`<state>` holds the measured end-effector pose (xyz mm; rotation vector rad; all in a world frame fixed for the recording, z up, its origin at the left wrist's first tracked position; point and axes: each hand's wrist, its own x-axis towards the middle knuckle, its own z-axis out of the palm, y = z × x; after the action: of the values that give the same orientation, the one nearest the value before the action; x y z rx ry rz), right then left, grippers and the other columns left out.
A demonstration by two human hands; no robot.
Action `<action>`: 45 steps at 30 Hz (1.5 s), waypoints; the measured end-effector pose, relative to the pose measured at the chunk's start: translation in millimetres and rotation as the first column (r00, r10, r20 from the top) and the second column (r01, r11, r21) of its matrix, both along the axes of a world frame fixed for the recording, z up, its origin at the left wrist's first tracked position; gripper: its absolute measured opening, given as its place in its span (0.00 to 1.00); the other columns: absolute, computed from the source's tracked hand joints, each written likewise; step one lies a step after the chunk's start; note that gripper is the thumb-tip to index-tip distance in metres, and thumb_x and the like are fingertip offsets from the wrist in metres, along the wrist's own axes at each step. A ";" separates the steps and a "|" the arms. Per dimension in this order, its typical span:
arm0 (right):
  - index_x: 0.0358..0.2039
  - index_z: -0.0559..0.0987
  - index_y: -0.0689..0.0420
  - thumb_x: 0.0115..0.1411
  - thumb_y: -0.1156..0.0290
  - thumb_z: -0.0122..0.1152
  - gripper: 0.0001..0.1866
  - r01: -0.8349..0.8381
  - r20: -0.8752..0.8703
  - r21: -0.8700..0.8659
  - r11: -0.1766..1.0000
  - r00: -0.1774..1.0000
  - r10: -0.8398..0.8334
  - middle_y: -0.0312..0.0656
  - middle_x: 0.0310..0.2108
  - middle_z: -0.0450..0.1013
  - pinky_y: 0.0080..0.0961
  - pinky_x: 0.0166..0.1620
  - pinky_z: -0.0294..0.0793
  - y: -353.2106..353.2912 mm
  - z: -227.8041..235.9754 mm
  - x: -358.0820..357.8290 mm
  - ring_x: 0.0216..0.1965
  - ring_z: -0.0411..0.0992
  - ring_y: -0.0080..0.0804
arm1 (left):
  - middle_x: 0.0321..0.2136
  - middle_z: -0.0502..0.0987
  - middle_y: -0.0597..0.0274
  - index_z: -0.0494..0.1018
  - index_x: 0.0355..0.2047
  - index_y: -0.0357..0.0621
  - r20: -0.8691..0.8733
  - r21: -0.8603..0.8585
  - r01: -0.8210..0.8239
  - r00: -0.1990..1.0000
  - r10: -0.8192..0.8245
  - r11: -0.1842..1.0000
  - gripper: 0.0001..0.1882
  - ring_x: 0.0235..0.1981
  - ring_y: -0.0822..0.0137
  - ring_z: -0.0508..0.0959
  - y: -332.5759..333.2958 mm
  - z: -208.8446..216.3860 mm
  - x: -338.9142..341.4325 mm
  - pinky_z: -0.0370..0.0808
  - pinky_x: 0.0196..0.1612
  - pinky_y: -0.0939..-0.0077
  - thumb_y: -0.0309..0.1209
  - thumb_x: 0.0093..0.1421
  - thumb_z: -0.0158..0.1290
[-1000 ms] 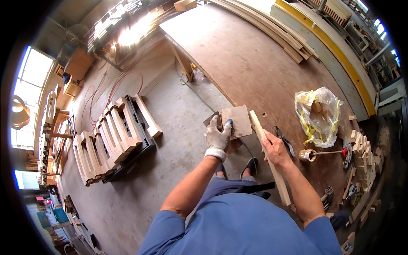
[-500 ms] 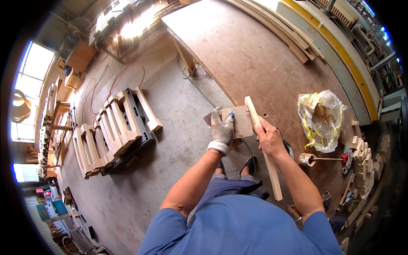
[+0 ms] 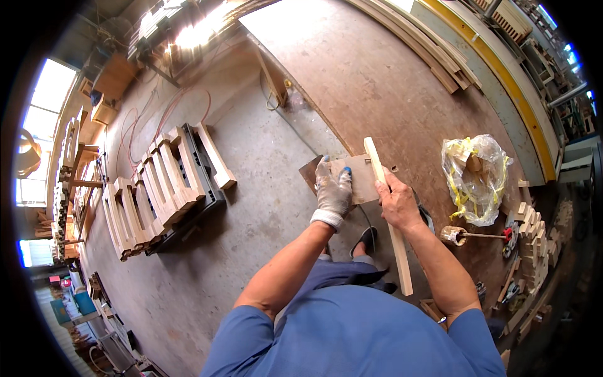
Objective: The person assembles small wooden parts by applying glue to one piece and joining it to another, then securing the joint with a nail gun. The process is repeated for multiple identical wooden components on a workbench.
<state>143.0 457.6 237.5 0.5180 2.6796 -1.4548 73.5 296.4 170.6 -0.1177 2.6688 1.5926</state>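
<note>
My left hand (image 3: 333, 195), in a worn white work glove with a blue mark at the thumb tip, lies over a small flat wooden board (image 3: 363, 179) at the table's corner. Its fingers and thumb are stretched and spread. The bare right hand (image 3: 397, 204) grips a long pale wooden strip (image 3: 397, 254). This strip crosses the board's right side, its far end on the table and its near end reaching toward my body. What lies under my left palm is hidden.
On the brown table (image 3: 352, 75) are a clear plastic bag (image 3: 475, 182) with yellow ties, a glue-smeared pot (image 3: 452, 235) with a stick, and stacked wood blocks (image 3: 534, 232). Long planks (image 3: 427, 53) line its far side. Slatted wooden pieces (image 3: 160, 188) rest on a black pallet (image 3: 207, 188) at left.
The view has shifted slightly. My left hand has turned a little on the board. My right hand keeps its grip on the strip, which has barely moved.
</note>
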 end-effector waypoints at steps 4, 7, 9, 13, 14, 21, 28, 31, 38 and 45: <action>0.66 0.73 0.53 0.72 0.60 0.55 0.25 -0.003 0.068 -0.003 1.000 0.998 0.003 0.62 0.41 0.81 0.52 0.49 0.78 -5.6 22.6 -4.8 0.46 0.80 0.65 | 0.59 0.72 0.39 0.62 0.66 0.38 -0.044 0.042 0.013 0.999 -0.011 0.999 0.29 0.58 0.45 0.76 -3.6 -0.7 -0.5 0.71 0.63 0.56 0.32 0.70 0.58; 0.67 0.72 0.55 0.71 0.62 0.56 0.25 -0.020 0.036 0.081 0.996 0.999 0.017 0.63 0.39 0.80 0.54 0.46 0.78 -10.3 24.2 -1.4 0.44 0.79 0.67 | 0.59 0.72 0.39 0.62 0.65 0.36 -0.067 0.054 0.008 0.998 -0.004 0.999 0.28 0.59 0.45 0.75 -3.5 -1.4 1.1 0.71 0.64 0.57 0.30 0.69 0.58; 0.67 0.71 0.56 0.71 0.63 0.56 0.26 -0.019 -0.021 0.127 0.992 1.000 0.022 0.64 0.38 0.80 0.55 0.44 0.78 -9.4 17.8 9.3 0.42 0.79 0.68 | 0.58 0.72 0.38 0.63 0.64 0.35 -0.051 0.037 -0.011 0.999 0.013 0.999 0.27 0.59 0.45 0.75 -0.5 3.2 3.3 0.71 0.64 0.57 0.29 0.69 0.58; 0.66 0.71 0.57 0.70 0.64 0.57 0.26 -0.019 -0.059 0.129 0.991 0.998 0.027 0.65 0.35 0.79 0.54 0.40 0.79 -13.5 11.8 56.0 0.39 0.79 0.67 | 0.58 0.73 0.37 0.63 0.64 0.34 -0.057 0.036 -0.020 0.998 0.022 0.999 0.27 0.59 0.44 0.75 0.3 8.7 3.5 0.71 0.64 0.57 0.29 0.69 0.58; 0.66 0.71 0.57 0.70 0.64 0.57 0.26 -0.026 -0.042 0.119 0.993 0.999 0.031 0.65 0.34 0.79 0.54 0.39 0.79 -16.7 13.8 70.8 0.39 0.79 0.67 | 0.58 0.73 0.37 0.63 0.64 0.34 -0.072 0.025 -0.031 0.997 0.033 0.999 0.27 0.59 0.43 0.75 -3.2 3.9 2.4 0.70 0.64 0.57 0.29 0.69 0.58; 0.66 0.75 0.49 0.72 0.61 0.56 0.23 0.238 0.284 -0.039 0.970 0.934 -0.218 0.49 0.24 0.77 0.40 0.30 0.80 3.4 27.7 203.3 0.23 0.79 0.43 | 0.57 0.75 0.35 0.63 0.65 0.34 -0.034 0.045 -0.010 0.999 0.011 0.999 0.29 0.59 0.42 0.76 -10.4 0.9 -2.7 0.71 0.63 0.57 0.32 0.69 0.58; 0.47 0.79 0.59 0.74 0.57 0.55 0.16 0.671 0.445 -0.237 0.702 0.717 -0.536 0.41 0.22 0.74 0.28 0.18 0.74 63.9 -32.3 366.4 0.15 0.73 0.29 | 0.63 0.71 0.31 0.65 0.67 0.31 -0.097 -0.266 0.099 0.987 -0.129 0.959 0.35 0.65 0.37 0.71 -20.3 -7.1 -9.0 0.65 0.69 0.50 0.48 0.71 0.54; 0.37 0.74 0.57 0.73 0.55 0.57 0.16 0.848 0.392 -0.194 0.493 0.528 -0.753 0.41 0.21 0.73 0.28 0.17 0.71 91.0 -48.1 401.9 0.13 0.72 0.31 | 0.69 0.63 0.30 0.61 0.71 0.32 -0.123 -0.342 0.108 0.980 -0.158 0.933 0.45 0.71 0.38 0.62 -35.6 -5.2 -6.9 0.58 0.74 0.53 0.53 0.66 0.60; 0.39 0.70 0.58 0.60 0.76 0.65 0.12 0.913 0.227 0.099 0.395 0.366 -0.903 0.42 0.24 0.73 0.33 0.20 0.73 197.1 -98.7 401.7 0.16 0.74 0.32 | 0.71 0.56 0.23 0.56 0.73 0.31 -0.022 -0.572 0.165 0.976 -0.216 0.803 0.62 0.75 0.33 0.54 24.9 71.9 27.6 0.59 0.75 0.52 0.57 0.51 0.73; 0.43 0.74 0.60 0.53 0.80 0.64 0.16 0.817 0.160 0.299 0.493 0.466 -0.870 0.48 0.32 0.79 0.40 0.33 0.80 288.9 -162.9 387.7 0.28 0.80 0.40 | 0.75 0.50 0.26 0.60 0.74 0.39 0.224 -0.557 0.629 0.742 -0.631 0.542 0.60 0.76 0.32 0.53 -6.9 106.7 -13.1 0.56 0.77 0.52 0.45 0.42 0.74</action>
<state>530.8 746.5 74.6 2.1593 2.3295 -1.0407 60.5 289.5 277.3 0.7626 2.6192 0.4864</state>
